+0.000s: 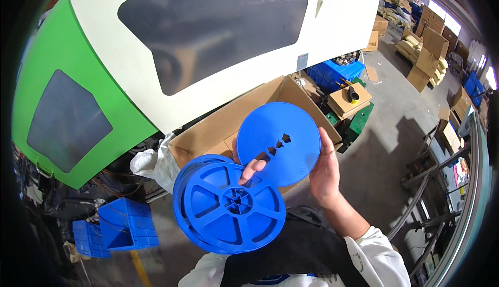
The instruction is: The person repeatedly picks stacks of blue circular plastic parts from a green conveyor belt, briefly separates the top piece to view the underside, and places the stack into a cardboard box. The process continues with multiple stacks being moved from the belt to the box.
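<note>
My right hand [326, 170] grips the right edge of a flat blue round disc [291, 157], thumb along the rim and the other fingers mostly behind it. The disc has a row of small cutouts across its middle. Below and left of it, a stack of blue plastic reels [218, 237] lies against my left side, the front one showing spokes and a round hub. My left hand [252, 171] is mostly hidden; its curled fingers show at the reel's upper right rim, against the disc's lower left edge. The left forearm is hidden beneath the stack.
An open cardboard box [208, 136] stands behind the reels, against a white and green machine [99, 79] with dark windows. Blue bins [127, 224] sit at lower left, beneath a white sack [153, 165]. At right are a blue crate [335, 76], stacked cardboard [348, 101] and a metal-railed bench [431, 167].
</note>
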`<state>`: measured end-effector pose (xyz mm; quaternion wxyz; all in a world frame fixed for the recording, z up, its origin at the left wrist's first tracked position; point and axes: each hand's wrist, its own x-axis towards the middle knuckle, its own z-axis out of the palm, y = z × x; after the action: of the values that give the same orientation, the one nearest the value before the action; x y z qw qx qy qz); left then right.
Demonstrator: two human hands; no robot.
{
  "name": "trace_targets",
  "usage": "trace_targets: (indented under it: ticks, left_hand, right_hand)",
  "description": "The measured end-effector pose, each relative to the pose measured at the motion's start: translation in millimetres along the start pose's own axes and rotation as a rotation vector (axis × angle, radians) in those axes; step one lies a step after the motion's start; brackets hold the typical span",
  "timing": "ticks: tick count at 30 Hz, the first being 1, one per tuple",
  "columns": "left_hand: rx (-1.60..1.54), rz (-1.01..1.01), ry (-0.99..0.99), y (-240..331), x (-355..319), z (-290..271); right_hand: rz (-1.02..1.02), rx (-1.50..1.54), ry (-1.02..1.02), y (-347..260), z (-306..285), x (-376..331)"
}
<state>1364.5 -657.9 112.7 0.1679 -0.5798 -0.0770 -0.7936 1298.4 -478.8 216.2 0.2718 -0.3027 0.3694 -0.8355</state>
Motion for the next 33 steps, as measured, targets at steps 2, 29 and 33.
trace_targets:
  ticks: [2,29,33]
  left_hand:
    - [0.168,-0.032,0.23,-7.9,23.0,62.2]
    - [0.979,-0.499,1.437,-31.2,-103.8,153.1]
    - [1.03,-0.226,1.386,-42.7,-109.6,136.2]
  right_hand:
    - [-0.015,0.029,-0.057,1.5,-3.3,12.8]
    - [0.675,-0.197,-0.358,51.4,-88.8,-80.0]
    - [0.522,-0.388,-0.304,62.5,-87.3,-72.9]
